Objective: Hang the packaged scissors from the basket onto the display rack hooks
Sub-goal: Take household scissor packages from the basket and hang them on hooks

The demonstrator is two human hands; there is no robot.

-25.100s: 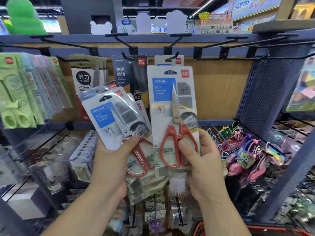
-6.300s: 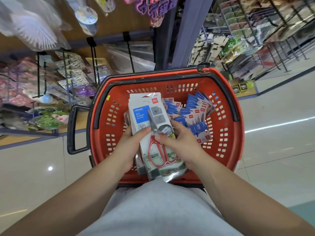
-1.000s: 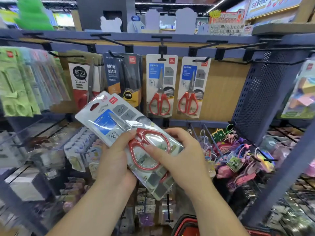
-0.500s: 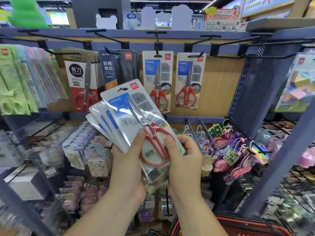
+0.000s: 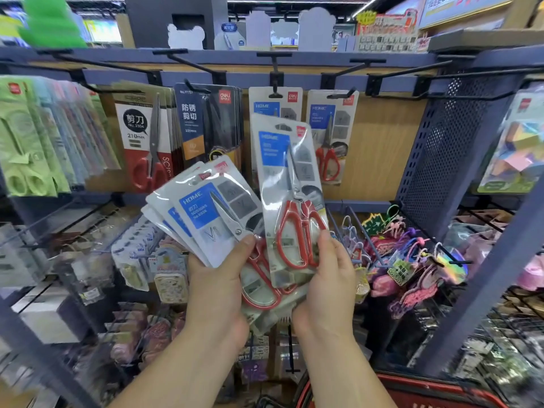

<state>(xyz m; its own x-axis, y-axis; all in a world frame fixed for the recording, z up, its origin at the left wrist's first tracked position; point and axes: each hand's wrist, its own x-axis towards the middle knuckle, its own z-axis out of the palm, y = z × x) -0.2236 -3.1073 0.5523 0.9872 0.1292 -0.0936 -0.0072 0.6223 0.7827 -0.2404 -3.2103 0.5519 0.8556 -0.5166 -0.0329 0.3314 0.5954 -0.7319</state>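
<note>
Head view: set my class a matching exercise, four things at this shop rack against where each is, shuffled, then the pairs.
Things
1. upright clear pack of red-handled scissors
2. fanned stack of blue-labelled scissors packs
3. red plastic basket
4. pale green packs

Places
A. bottom edge of the picture
B. held in the left hand
C. hanging at the far left of the display rack
D. held in the right hand

Pairs: 1-D, 2-B, 3-A, 4-C.

Single pack [image 5: 290, 178], in my right hand [image 5: 329, 278]: glossy clear plastic over printed card; bright steel blades, shiny red plastic handles.
Fanned packs [image 5: 203, 210], in my left hand [image 5: 217, 284]: same glossy film, catching glare.
Rack hooks [image 5: 191, 63]: matt black metal.
Back panel [image 5: 382, 142]: smooth wood-look board.
Side panel [image 5: 432, 148]: matt blue perforated metal.
Basket [image 5: 441, 389]: red plastic.
</note>
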